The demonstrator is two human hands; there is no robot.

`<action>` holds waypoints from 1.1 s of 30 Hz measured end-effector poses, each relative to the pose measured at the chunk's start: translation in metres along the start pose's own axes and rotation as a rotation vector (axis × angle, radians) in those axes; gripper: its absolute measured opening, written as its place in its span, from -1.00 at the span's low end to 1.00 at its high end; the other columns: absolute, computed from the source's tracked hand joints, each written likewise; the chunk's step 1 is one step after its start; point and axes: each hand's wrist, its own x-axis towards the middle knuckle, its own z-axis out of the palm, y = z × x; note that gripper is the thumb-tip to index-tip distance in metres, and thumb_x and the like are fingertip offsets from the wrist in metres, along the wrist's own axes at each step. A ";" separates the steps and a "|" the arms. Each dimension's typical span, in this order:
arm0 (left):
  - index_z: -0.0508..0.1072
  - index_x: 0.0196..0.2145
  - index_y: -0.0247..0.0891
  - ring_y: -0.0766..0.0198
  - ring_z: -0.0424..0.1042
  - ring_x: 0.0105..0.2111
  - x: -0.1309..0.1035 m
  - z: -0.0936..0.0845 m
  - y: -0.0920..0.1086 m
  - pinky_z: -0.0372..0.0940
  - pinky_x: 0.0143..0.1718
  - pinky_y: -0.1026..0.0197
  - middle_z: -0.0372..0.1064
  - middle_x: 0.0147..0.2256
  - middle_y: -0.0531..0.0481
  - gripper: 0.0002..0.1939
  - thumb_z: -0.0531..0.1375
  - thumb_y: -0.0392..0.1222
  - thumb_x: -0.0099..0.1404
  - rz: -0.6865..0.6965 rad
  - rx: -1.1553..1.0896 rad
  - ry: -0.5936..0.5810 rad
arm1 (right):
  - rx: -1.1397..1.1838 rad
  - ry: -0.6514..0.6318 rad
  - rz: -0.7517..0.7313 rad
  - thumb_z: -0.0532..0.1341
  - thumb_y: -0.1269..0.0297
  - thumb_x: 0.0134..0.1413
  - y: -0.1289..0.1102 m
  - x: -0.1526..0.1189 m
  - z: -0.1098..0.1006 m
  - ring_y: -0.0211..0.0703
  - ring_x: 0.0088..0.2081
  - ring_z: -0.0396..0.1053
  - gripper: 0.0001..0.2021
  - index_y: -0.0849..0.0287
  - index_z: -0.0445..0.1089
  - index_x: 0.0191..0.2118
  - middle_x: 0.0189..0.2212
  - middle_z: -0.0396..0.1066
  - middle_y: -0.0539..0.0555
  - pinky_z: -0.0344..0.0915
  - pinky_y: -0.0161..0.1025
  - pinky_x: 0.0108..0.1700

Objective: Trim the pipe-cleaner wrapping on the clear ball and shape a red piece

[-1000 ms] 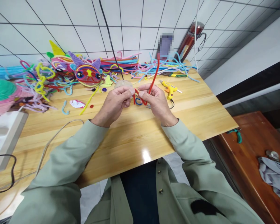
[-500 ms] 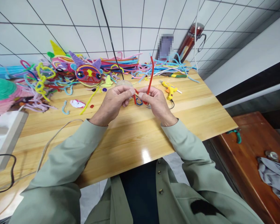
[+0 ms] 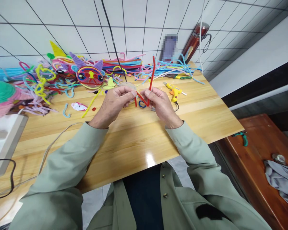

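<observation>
Above the middle of the table, my two hands hold one red pipe cleaner, bent into a zigzag. My left hand pinches it between thumb and fingers, and a short end hangs below the fingertips. My right hand grips the other side near a sharp bend, with the long end standing upright above the thumb. Between the hands, a small blue ring lies on the wood. Just behind the left hand sits a translucent round piece, partly hidden.
A yellow glue gun lies right of my hands. Along the wall are heaped pipe cleaners and a colourful mask-like figure. A yellow strip lies left. A red flask leans at the back; a power strip stands front left.
My hands have moved slightly apart, the left one shifting left. More of the red pipe cleaner shows between them, now with a clear sharp bend by the right fingers.
</observation>
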 end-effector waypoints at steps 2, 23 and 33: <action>0.67 -0.41 -0.23 0.37 0.18 -0.55 0.001 0.000 0.001 0.08 -0.51 0.26 0.37 -0.53 0.06 -0.81 0.49 -0.16 0.34 0.007 0.019 0.015 | 0.011 0.019 -0.007 0.54 -0.33 0.13 0.000 0.001 -0.001 -0.34 -0.47 0.26 -0.45 0.12 0.59 -0.24 -0.44 0.46 -0.07 0.19 -0.34 -0.45; 0.60 -0.27 -0.18 0.31 0.39 -0.57 0.014 0.000 -0.039 0.28 -0.59 0.24 0.58 -0.37 -0.04 -0.39 0.36 0.48 0.47 -0.216 -0.315 -0.033 | 0.024 0.063 -0.044 0.66 -0.24 0.00 0.002 0.000 0.003 -0.36 -0.49 0.34 -0.47 0.11 0.57 -0.26 -0.48 0.49 -0.12 0.30 -0.37 -0.45; 0.58 -0.33 -0.25 0.37 0.39 -0.54 0.002 0.008 -0.036 0.27 -0.53 0.31 0.48 -0.46 0.01 -0.38 0.70 0.30 0.09 -0.222 -0.235 -0.198 | -0.029 0.138 -0.125 0.62 -0.30 0.03 0.002 0.001 0.000 -0.33 -0.48 0.36 -0.47 0.09 0.61 -0.25 -0.51 0.43 -0.13 0.33 -0.34 -0.41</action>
